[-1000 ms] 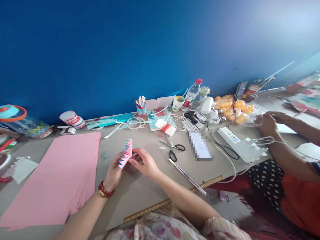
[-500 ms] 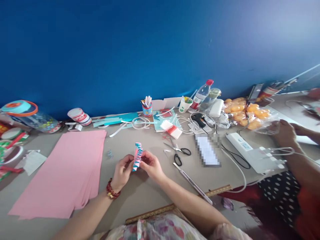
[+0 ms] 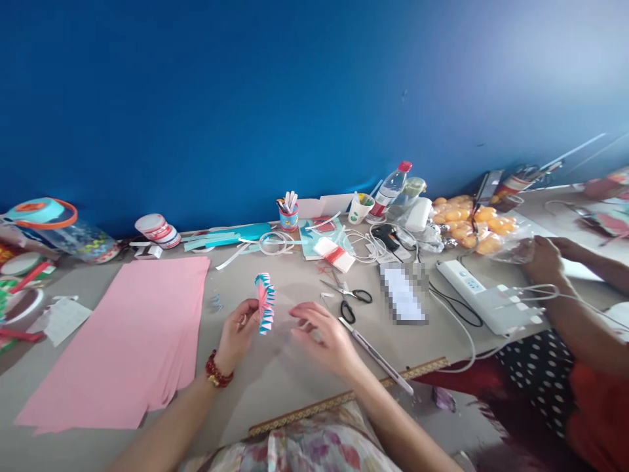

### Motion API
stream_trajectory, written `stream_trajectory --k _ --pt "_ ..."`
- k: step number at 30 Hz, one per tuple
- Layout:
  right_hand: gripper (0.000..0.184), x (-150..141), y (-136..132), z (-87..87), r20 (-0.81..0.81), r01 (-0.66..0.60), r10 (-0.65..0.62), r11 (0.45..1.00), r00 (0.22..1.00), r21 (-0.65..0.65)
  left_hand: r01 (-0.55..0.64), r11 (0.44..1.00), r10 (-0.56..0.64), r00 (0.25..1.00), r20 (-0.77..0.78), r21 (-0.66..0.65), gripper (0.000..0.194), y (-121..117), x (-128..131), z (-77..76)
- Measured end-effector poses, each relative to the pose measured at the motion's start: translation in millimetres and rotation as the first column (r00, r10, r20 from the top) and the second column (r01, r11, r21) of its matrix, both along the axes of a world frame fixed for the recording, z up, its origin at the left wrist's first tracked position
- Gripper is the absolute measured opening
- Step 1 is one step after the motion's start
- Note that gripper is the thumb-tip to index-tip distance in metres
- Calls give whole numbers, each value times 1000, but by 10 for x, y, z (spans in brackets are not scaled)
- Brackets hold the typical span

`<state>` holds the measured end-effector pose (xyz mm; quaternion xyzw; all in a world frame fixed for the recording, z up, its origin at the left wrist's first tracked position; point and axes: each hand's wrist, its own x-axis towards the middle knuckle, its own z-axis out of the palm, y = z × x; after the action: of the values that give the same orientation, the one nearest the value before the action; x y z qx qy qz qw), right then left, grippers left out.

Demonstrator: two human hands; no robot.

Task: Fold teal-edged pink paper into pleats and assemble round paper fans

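A small pleated paper piece (image 3: 266,303), pink with blue and white zigzag edges, is pinched at its middle in my left hand (image 3: 240,333). It stands above the table, fanning out slightly at top and bottom. My right hand (image 3: 322,335) is apart from it, to its right, fingers spread and a little blurred, holding nothing. Black-handled scissors (image 3: 348,300) lie partly open beyond my right hand. Beside my right forearm rests a slim white cutter knife (image 3: 376,357). To the left is a stack of pink paper sheets (image 3: 122,341).
Along the blue wall stand a pen cup (image 3: 288,216), a paper cup (image 3: 360,208) and a bottle (image 3: 390,191). A glue gun (image 3: 384,237), a power strip (image 3: 466,288) and cables lie rightward. Another person's hand (image 3: 543,259) touches a bag of orange balls (image 3: 472,223).
My right hand has let go of the pleated paper and moved right, its fingers opening. The paper, still in my left hand, now fans out more and has shifted slightly left.
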<state>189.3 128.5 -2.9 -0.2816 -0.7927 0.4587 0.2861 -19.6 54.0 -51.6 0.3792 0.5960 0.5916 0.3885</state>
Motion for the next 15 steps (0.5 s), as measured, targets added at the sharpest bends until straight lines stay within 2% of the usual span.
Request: stream_trajectory --k 2,3,4,6,7,8,10,12,15 --pt "22 408 43 85 10 178 -183 967 983 182 4 1000 -4 1000 17 -6 25 11 -15 -2" --pt "22 637 82 84 23 301 -319 914 947 272 13 1000 -13 1000 9 -6 26 14 -19 2" --pt "23 874 126 52 51 411 -455 843 889 346 24 1000 -24 1000 -6 -4 25 15 -20 6" --pt "27 1327 210 -87 92 585 -695 662 713 468 49 999 -49 998 -46 5 25 12 -21 13" --pt "30 1523 239 -181 117 625 -767 591 631 510 61 998 -60 996 -65 8 26 10 -20 13" --pt "31 1688 255 -279 142 634 -808 545 572 549 69 998 -68 995 -78 10 26 8 -21 11" --pt "33 1906 249 -455 167 609 -841 495 514 620 74 997 -72 993 -91 10 26 5 -26 -1" --pt "33 1985 213 -570 173 567 -822 511 543 646 75 997 -74 993 -95 11 26 4 -35 -23" --pt "34 1965 178 -627 191 508 -797 528 573 681 78 997 -76 993 -91 18 25 3 -51 -60"
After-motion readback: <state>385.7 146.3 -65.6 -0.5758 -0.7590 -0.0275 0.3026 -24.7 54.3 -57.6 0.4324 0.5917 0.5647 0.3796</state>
